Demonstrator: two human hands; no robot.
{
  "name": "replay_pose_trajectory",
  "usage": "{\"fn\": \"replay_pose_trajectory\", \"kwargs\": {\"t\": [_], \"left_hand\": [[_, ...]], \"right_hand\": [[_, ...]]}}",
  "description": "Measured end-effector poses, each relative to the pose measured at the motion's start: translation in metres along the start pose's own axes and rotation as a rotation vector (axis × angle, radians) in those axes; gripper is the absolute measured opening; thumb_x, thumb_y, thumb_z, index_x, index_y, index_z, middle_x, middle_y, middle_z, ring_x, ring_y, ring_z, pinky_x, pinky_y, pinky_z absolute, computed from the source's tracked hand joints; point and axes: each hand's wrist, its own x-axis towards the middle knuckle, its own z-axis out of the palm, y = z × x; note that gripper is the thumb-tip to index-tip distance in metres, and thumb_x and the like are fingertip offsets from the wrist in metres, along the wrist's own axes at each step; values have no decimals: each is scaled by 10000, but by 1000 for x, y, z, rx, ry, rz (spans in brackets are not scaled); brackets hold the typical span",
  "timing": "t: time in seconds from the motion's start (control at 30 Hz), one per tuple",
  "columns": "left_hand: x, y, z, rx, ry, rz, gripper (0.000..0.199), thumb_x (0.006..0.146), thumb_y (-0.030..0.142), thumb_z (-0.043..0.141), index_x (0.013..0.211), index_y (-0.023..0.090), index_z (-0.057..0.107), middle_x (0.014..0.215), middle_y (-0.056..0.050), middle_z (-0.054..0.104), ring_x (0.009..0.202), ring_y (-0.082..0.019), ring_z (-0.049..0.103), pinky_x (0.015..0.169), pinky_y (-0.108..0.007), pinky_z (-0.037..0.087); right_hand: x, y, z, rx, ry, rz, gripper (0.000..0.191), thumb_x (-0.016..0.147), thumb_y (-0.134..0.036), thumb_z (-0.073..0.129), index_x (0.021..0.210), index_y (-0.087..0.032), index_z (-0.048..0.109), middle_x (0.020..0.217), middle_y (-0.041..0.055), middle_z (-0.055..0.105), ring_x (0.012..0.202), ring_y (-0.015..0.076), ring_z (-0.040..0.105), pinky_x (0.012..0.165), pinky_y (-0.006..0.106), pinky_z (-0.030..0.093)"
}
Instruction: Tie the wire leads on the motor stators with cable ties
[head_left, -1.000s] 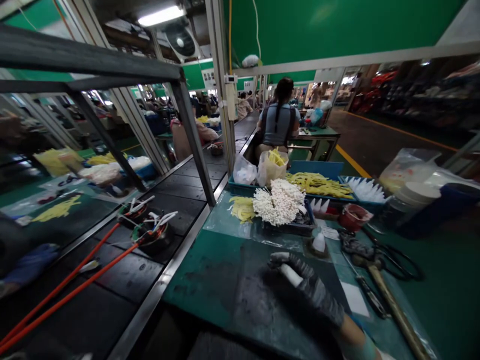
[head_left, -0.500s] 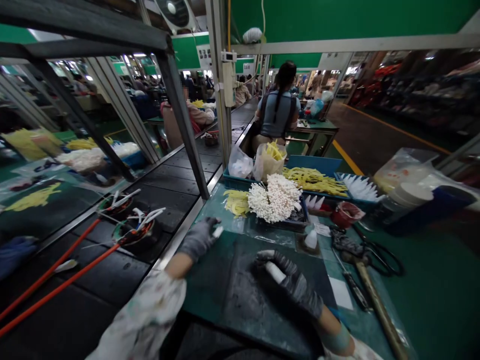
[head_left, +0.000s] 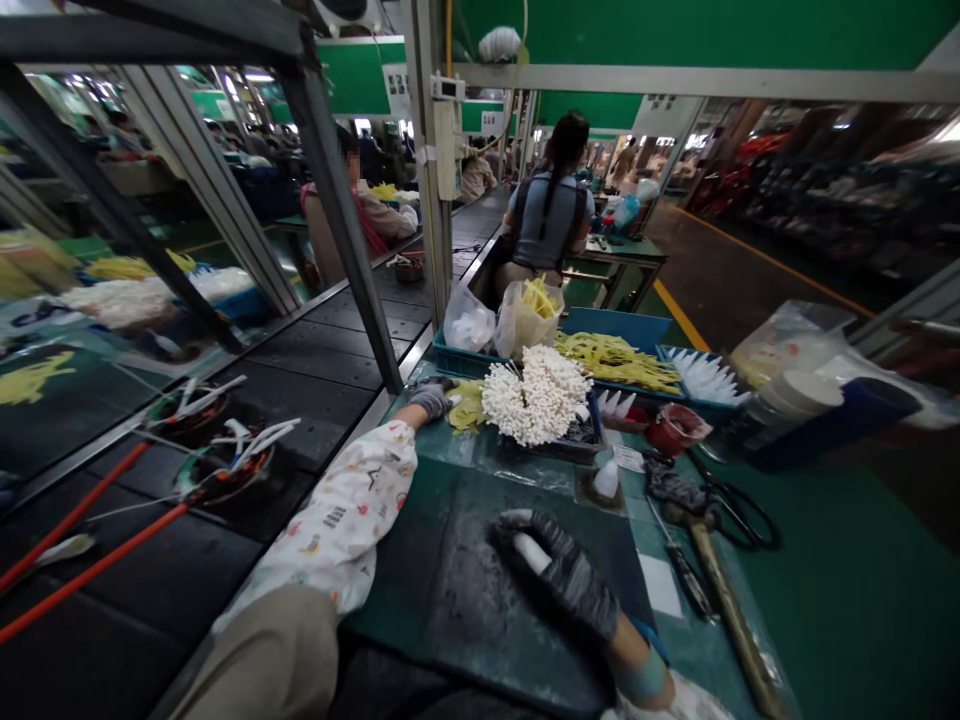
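My left hand (head_left: 433, 398), in a grey glove, reaches to the near-left edge of the yellow pieces (head_left: 468, 406); its fingertips touch or nearly touch them, and their grip is blurred. Over the dark mat (head_left: 472, 560), my right hand (head_left: 562, 565) in a striped grey glove is curled round a white cylindrical piece (head_left: 531, 552). A bundle of white-tipped sticks (head_left: 536, 395) stands in a dark tray, right of the yellow pieces.
Black conveyor slats (head_left: 300, 370) run along the left, carrying wire-filled bowls (head_left: 229, 468) and orange rods. At right lie a hammer (head_left: 731, 610), scissors (head_left: 742, 515), a screwdriver (head_left: 690, 580) and a red cup (head_left: 675, 430). A person (head_left: 551, 210) sits ahead.
My left hand has moved forward from above the mat to the yellow pieces. The right hand stays over the mat with the white piece. The whole view has shifted slightly.
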Motion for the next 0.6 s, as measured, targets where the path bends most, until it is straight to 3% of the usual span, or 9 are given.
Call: {"fn": "replay_pose_trajectory", "kwargs": {"t": [0.07, 0.17, 0.27, 0.37, 0.5, 0.6], "left_hand": [[-3, -6, 6, 1, -25, -21, 444, 936, 464, 690, 1258, 159, 681, 1403, -145, 630, 1308, -313, 582, 1156, -558, 402], [-10, -11, 12, -35, -48, -13, 504, 926, 514, 637, 1260, 144, 708, 1422, -149, 639, 1354, -337, 554, 1203, -488, 326], [-17, -16, 14, -127, -59, 21, 496, 917, 464, 602, 1307, 171, 696, 1360, -126, 698, 1277, -312, 626, 1149, -429, 421], [-23, -25, 12, -236, -39, 47, 550, 921, 394, 522, 1402, 146, 623, 1377, -122, 691, 1260, -268, 644, 1109, -371, 479], [-29, -37, 7, -310, -6, 8, 604, 846, 387, 555, 1380, 114, 629, 1337, -147, 705, 1234, -298, 652, 1126, -431, 471], [-33, -37, 7, -345, -45, -15, 596, 805, 419, 582, 1316, 126, 671, 1248, -131, 746, 1161, -318, 678, 1087, -455, 496]], "right_hand": [[-1, 0, 0, 19, -11, 53, 274, 934, -580, 609, 1139, -467, 753, 1097, 7, 793, 1136, 355, 713, 979, 537, 615], [-3, 7, 0, 39, -17, 87, 260, 897, -561, 629, 1124, -520, 751, 1134, -31, 797, 1127, 372, 729, 1048, 561, 574], [-4, 17, 1, 65, -11, 53, 249, 915, -538, 612, 1130, -539, 736, 1158, -46, 793, 1092, 345, 748, 1023, 560, 592], [-5, 24, 0, 59, 22, 40, 252, 959, -512, 579, 1147, -472, 743, 1157, -19, 795, 1096, 303, 751, 1042, 545, 589], [-6, 24, -2, 61, 28, 77, 257, 984, -479, 578, 1182, -423, 732, 1197, -3, 782, 1135, 276, 732, 1088, 523, 564], [-7, 23, -3, 58, 9, 72, 257, 992, -449, 582, 1196, -403, 730, 1206, -6, 780, 1143, 268, 727, 1108, 511, 552]]}}
